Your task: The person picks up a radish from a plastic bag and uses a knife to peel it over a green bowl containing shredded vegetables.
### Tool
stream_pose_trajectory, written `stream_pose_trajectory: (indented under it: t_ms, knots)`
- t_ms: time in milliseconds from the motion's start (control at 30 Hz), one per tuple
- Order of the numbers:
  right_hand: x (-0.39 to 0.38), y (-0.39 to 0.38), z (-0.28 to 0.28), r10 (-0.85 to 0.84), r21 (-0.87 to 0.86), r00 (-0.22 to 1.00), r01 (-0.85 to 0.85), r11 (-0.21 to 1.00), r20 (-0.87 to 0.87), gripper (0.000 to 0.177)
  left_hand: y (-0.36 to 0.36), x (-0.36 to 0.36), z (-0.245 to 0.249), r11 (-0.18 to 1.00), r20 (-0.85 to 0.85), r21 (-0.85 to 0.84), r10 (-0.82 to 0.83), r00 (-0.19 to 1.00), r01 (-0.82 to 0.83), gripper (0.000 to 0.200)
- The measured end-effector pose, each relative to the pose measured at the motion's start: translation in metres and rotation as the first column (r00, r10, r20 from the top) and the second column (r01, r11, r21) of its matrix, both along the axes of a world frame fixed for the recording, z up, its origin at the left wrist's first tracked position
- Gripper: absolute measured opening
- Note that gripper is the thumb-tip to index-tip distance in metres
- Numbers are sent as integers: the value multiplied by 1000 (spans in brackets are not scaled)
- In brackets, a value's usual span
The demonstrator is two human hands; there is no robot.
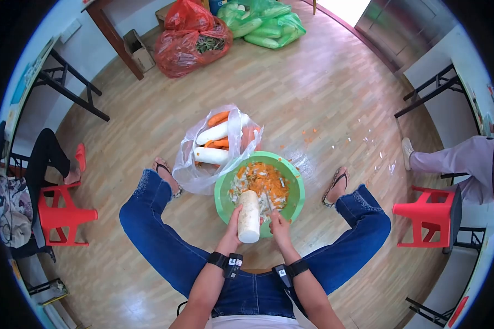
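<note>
My left hand [234, 227] is wrapped round a thick white radish [249, 218], held tilted over the near side of a green basin [298, 194]. The radish has brownish marks on its upper part and a pale, smooth cut end towards me. My right hand [280, 226] is closed on a slim bladed tool [268, 202], its narrow end pointing into the basin; I cannot tell whether it is a knife or a peeler. Orange and whitish peelings [269, 178] lie in the basin. Just beyond, a clear plastic bag [191, 174] holds carrots [218, 118] and peeled white radishes [212, 156].
Red and green bags [187, 57] [274, 33] of vegetables lie at the back. Red stools [66, 214] [422, 211] stand on both sides, with seated people's legs [52, 156] [444, 162] near them. Scraps [307, 138] dot the wooden floor.
</note>
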State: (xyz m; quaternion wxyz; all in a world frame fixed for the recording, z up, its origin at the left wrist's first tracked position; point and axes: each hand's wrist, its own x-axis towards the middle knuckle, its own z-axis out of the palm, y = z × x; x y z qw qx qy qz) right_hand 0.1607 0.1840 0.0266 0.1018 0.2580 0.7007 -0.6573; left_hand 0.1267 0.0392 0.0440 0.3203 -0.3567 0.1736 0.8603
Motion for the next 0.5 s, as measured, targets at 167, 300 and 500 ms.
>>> stream_pose_trajectory:
  t_ms: [167, 300, 500]
  knots:
    - [10, 14, 40, 138, -85, 987, -131, 988, 79, 32, -2, -1, -1, 999, 16, 35, 39, 999, -39, 52]
    - [31, 7, 63, 256, 183, 962, -236, 954, -98, 30, -1, -1, -7, 998, -11, -38, 51, 999, -51, 53]
    - [24, 4, 79, 309, 173, 951, -307, 936, 16, 27, 4, -2, -2, 998, -34, -50, 40, 999, -41, 56]
